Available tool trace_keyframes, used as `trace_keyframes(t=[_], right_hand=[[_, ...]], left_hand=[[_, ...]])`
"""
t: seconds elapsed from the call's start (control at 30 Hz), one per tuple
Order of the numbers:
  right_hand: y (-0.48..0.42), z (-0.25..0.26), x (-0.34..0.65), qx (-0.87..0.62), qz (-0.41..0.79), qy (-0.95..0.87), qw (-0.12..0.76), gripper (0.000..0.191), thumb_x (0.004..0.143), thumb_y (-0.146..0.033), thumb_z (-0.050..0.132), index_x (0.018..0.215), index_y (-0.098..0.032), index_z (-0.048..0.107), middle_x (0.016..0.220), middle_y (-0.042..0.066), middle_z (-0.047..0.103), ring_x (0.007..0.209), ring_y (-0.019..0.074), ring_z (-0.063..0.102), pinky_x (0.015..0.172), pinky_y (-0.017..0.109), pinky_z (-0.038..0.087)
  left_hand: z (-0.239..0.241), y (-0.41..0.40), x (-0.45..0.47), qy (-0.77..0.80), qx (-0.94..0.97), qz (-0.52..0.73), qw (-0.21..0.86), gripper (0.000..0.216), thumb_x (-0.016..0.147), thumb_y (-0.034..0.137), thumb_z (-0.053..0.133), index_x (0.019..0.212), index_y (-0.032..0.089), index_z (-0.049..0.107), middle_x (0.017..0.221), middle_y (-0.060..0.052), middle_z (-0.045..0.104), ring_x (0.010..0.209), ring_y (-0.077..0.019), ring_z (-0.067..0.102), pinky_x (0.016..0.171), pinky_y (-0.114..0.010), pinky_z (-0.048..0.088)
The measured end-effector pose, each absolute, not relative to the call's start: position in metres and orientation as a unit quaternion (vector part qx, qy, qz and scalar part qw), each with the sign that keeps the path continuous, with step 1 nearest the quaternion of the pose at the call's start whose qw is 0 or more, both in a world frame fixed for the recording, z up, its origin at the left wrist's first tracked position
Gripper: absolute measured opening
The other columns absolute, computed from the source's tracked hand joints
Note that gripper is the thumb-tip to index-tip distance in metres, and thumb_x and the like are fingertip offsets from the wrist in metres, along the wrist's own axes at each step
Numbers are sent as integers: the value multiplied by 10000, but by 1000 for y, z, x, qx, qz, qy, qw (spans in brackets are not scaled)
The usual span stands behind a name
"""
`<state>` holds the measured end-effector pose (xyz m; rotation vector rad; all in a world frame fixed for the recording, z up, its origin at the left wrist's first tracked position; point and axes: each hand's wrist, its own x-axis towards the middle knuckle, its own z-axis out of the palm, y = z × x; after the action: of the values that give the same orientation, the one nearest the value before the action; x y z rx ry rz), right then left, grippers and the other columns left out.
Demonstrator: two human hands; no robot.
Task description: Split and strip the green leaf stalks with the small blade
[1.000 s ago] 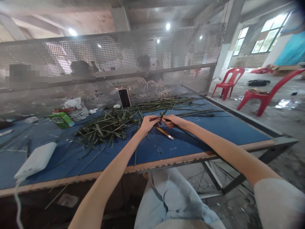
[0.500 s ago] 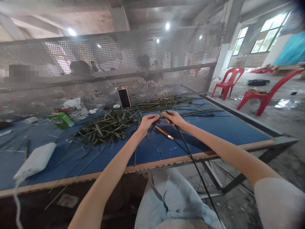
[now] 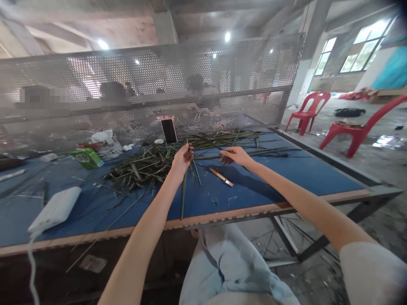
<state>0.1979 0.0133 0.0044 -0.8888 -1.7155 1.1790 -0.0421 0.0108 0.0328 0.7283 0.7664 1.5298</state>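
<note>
My left hand [image 3: 183, 156] is raised at the right end of a heap of green leaf strips [image 3: 143, 165], its fingers curled closed. What lies inside them, if anything, is too small and dark to make out. Apart from it, to the right, my right hand [image 3: 235, 156] hovers over the blue table with loosely bent fingers, and no strip shows in its grasp. Below and between the hands lies a knife-like tool [image 3: 221, 177] with a yellowish handle and a pale end. One leaf strip [image 3: 183, 197] reaches down toward the table's front edge.
Long strips [image 3: 273, 152] stretch across the back right of the blue table [image 3: 305, 173]. A phone [image 3: 169, 131] stands against the perforated metal screen [image 3: 241, 84]. At left are a green box [image 3: 87, 158] and a white power bank [image 3: 55, 209] with a cable. Red chairs [image 3: 308, 111] stand beyond.
My hands have parted: the left went left toward the heap, while the right stayed about in place. The long dark strip that hung from my right hand past the table edge is gone from there.
</note>
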Motion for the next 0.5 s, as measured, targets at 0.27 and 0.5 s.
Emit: trace_keyframes(t=[0.27,0.5], right_hand=[[17,7,209,-495,82,-789,356,296,936,-159,370,1074,-137,630,948,110,697,847,194,650,732,294,468],[18,20,229,-561,-264,-760,195,475,818,0,383,1280,-14,492,1043,203,658,1012,274,558,861,365,377]], left_hand=[[28,6,-31,346,400,588,611,62,815,149,661,762,117,663,617,12,653,473,-48,573,496,-147,469],[19,4,-23,312,494,516,626,155,735,235,752,815,115,695,657,-4,654,524,-69,580,533,-176,468]])
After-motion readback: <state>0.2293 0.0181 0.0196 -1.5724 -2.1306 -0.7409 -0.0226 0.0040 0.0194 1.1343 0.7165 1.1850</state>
